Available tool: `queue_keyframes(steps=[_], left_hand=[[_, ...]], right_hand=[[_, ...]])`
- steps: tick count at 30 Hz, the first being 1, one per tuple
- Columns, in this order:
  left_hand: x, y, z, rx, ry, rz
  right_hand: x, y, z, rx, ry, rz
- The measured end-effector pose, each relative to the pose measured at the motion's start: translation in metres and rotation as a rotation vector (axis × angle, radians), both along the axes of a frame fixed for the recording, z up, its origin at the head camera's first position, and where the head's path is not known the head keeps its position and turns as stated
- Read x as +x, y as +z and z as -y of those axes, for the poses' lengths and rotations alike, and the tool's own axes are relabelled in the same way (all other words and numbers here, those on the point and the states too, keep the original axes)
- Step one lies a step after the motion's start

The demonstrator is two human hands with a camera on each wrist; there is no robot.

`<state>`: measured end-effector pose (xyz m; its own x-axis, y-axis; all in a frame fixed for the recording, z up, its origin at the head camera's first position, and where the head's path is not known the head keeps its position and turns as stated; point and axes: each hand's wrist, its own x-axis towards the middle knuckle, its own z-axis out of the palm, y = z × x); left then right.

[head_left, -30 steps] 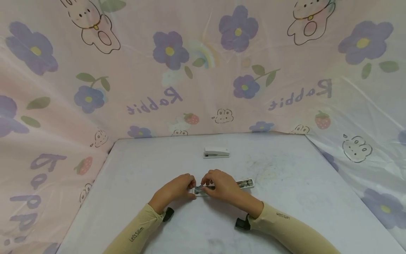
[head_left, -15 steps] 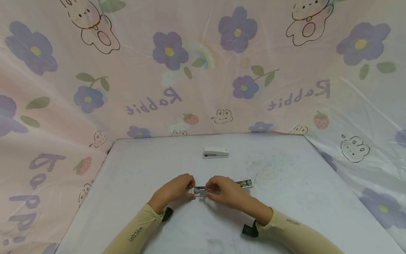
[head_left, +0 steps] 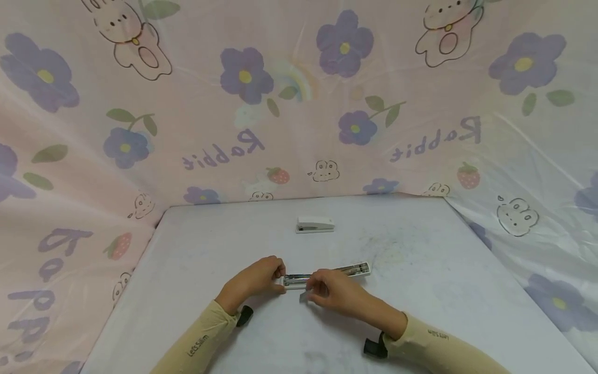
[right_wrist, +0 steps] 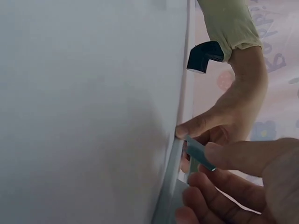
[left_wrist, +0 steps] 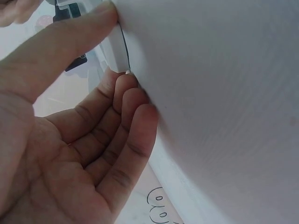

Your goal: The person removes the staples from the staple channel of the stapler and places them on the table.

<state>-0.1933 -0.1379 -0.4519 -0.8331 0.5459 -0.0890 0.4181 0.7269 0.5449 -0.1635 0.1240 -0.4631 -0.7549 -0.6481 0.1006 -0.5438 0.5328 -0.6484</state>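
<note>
A white stapler (head_left: 295, 281) lies unfolded on the table, its metal channel showing and its opened upper part (head_left: 358, 269) stretching off to the right. My left hand (head_left: 256, 278) grips the stapler's left end, thumb at the near side and fingers at the far side. In the left wrist view, the thumb and curled fingers sit against the white end (left_wrist: 117, 53). Between thumb and fingertips, my right hand (head_left: 340, 292) pinches a short grey staple strip (right_wrist: 200, 153), just in front of the channel. That hand covers the stapler's middle in the head view.
Farther back on the white table (head_left: 224, 234) stands a second white stapler (head_left: 315, 225), closed. A patterned cloth (head_left: 299, 119) hangs behind the table and along both sides. Each wrist wears a black camera mount (head_left: 375, 348).
My right hand has drawn the staple strip off the channel, toward me and slightly right, so more of the channel shows. My left hand keeps its hold on the stapler's end.
</note>
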Motion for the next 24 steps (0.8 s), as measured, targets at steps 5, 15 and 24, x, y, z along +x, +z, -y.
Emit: queue_keyframes(steps=[5,15,24], left_hand=[[-0.0009,-0.0007,0.0012,-0.003,-0.007,-0.005],[-0.0027,-0.0030,0.0002,-0.008,-0.014,0.000],[-0.0038,-0.0035,0.0007,-0.013,-0.006,0.031]], right_hand=[[0.0008,-0.0054,0.0004,0.015,0.033,0.000],[0.0028,-0.0076,-0.0017,0.136,0.035,-0.066],[0.0074,-0.0087,-0.0009,0.222,0.027,-0.178]])
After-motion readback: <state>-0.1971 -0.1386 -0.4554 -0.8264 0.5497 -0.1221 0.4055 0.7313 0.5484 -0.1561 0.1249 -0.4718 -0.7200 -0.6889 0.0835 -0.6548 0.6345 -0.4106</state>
